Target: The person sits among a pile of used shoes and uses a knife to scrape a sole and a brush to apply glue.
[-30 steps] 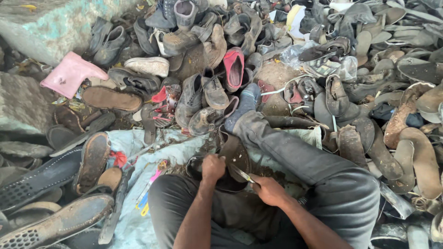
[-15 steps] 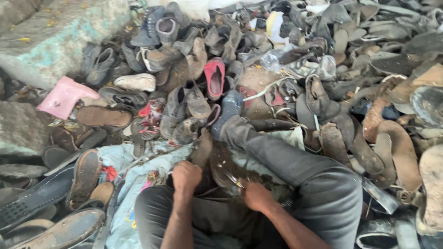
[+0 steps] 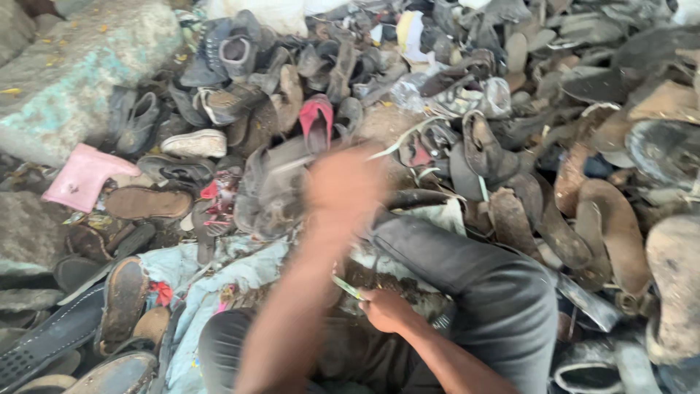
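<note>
My left hand (image 3: 344, 184) is raised over the shoe pile and smeared by motion, so its grip cannot be read. A blurred dark shoe (image 3: 273, 191) lies right beside it, to its left; whether the hand touches it is unclear. My right hand (image 3: 388, 310) rests low by my lap, closed on a small knife (image 3: 347, 287) whose thin blade points left. My bent leg in dark trousers (image 3: 474, 273) crosses to the right.
A heap of worn shoes and sandals fills the ground ahead and to the right. A red sandal (image 3: 317, 120), a white shoe (image 3: 195, 143) and a pink boot (image 3: 82, 177) lie at the left. A concrete slab (image 3: 69, 80) sits upper left. Light blue cloth (image 3: 219, 277) lies under my lap.
My left hand has left the dark shoe on my lap and swung up and forward over the pile. The right hand has stayed low with the knife. The view has moved closer.
</note>
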